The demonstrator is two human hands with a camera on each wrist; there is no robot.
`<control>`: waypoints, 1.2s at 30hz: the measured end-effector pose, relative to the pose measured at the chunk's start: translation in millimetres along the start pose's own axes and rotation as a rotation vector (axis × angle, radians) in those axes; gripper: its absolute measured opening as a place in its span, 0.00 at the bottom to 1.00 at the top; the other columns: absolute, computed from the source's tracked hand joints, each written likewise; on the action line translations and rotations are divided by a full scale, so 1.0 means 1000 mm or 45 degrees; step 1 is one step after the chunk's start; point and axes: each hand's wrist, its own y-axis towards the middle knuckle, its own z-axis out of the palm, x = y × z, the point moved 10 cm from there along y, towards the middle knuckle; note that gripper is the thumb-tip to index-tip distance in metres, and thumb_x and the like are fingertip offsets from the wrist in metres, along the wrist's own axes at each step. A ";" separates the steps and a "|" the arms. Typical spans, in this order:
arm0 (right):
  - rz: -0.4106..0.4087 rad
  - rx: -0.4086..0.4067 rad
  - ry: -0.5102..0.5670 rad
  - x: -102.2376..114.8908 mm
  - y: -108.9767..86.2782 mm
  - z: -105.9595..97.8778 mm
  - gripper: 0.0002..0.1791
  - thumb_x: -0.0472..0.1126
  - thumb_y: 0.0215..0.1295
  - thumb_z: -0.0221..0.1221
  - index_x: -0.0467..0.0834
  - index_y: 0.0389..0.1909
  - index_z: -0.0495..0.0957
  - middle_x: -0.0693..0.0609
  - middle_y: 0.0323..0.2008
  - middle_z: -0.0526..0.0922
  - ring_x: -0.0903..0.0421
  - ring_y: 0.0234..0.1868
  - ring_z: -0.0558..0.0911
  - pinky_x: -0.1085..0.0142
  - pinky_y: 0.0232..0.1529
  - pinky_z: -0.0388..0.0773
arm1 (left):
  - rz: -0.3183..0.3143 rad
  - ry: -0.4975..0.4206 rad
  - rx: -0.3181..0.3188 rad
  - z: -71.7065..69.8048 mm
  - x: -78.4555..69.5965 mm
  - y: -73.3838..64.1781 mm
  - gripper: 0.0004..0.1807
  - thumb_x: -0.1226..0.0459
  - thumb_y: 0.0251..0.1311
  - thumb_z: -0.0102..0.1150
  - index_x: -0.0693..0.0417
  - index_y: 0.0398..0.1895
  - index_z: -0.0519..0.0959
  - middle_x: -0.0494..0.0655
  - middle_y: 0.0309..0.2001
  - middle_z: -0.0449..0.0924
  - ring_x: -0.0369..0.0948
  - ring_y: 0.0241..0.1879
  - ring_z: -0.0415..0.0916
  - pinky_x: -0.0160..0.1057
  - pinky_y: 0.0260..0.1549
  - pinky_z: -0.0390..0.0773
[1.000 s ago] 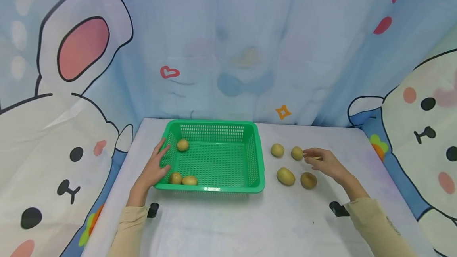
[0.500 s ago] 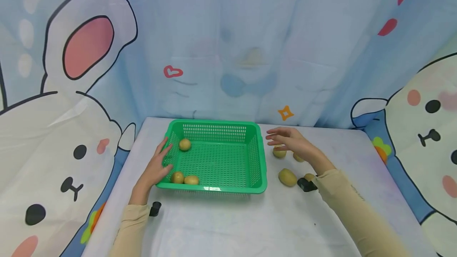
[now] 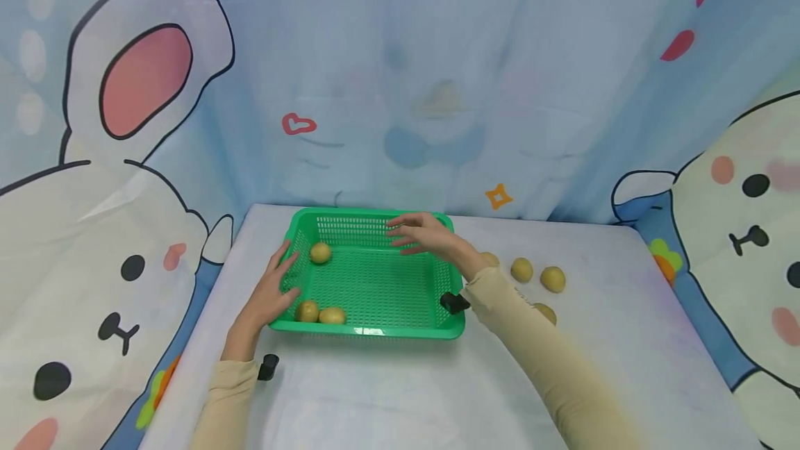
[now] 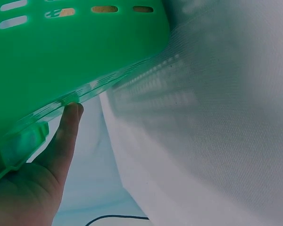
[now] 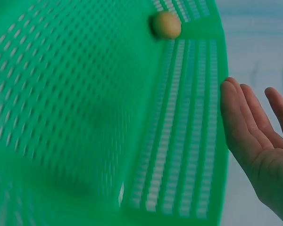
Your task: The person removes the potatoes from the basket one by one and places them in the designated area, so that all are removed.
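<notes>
My left hand (image 3: 269, 294) rests at the left rim of a green plastic basket (image 3: 369, 331), fingers spread and fairly straight. In the left wrist view, the thumb (image 4: 66, 136) lies straight against the basket's edge. Over the basket's right back part is my right hand (image 3: 428, 236), its fingers apart and nothing in it. The right wrist view has that hand (image 5: 259, 136) beside the rim, palm bare. Inside the basket, one potato (image 3: 321, 253) sits at the back left, and two more, one potato (image 3: 307, 311) touching another potato (image 3: 332, 316), lie at the front left.
Right of the basket, several potatoes lie on the white-covered table (image 3: 375, 394), among them one potato (image 3: 521, 269) and another potato (image 3: 553, 279). The right sleeve (image 3: 531, 339) partly covers others. A printed curtain (image 3: 400, 75) hangs behind the table.
My right hand has swept left from above the potatoes on the table to over the basket, uncovering the rightmost potato. The left hand and the potatoes in the basket have stayed put.
</notes>
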 end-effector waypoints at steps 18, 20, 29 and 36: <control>0.131 -0.011 0.156 -0.015 0.078 0.103 0.23 0.36 0.70 0.55 0.32 0.63 0.72 0.35 0.61 0.74 0.35 0.60 0.75 0.46 0.56 0.75 | 0.007 0.019 -0.006 0.002 0.002 -0.003 0.39 0.75 0.53 0.52 0.72 0.72 0.58 0.61 0.78 0.40 0.64 0.74 0.42 0.69 0.62 0.56; 0.132 -0.038 0.154 -0.016 0.079 0.108 0.22 0.36 0.70 0.55 0.31 0.62 0.72 0.34 0.61 0.73 0.33 0.60 0.75 0.45 0.56 0.75 | -0.002 0.026 0.005 0.004 0.003 -0.003 0.39 0.75 0.53 0.53 0.72 0.72 0.58 0.60 0.78 0.40 0.63 0.74 0.41 0.69 0.62 0.56; 0.117 -0.245 0.136 -0.034 0.084 0.113 0.21 0.35 0.69 0.57 0.34 0.61 0.73 0.33 0.55 0.76 0.35 0.56 0.78 0.49 0.49 0.80 | 0.014 0.038 0.008 0.007 0.002 0.001 0.40 0.73 0.52 0.53 0.71 0.72 0.59 0.60 0.78 0.40 0.63 0.74 0.43 0.69 0.62 0.57; 0.141 -0.288 0.200 -0.044 0.092 0.118 0.22 0.35 0.68 0.58 0.33 0.62 0.73 0.35 0.49 0.79 0.38 0.52 0.81 0.51 0.46 0.82 | -0.012 0.032 0.015 0.005 0.004 -0.001 0.40 0.73 0.52 0.52 0.70 0.73 0.58 0.58 0.78 0.40 0.62 0.74 0.43 0.69 0.61 0.58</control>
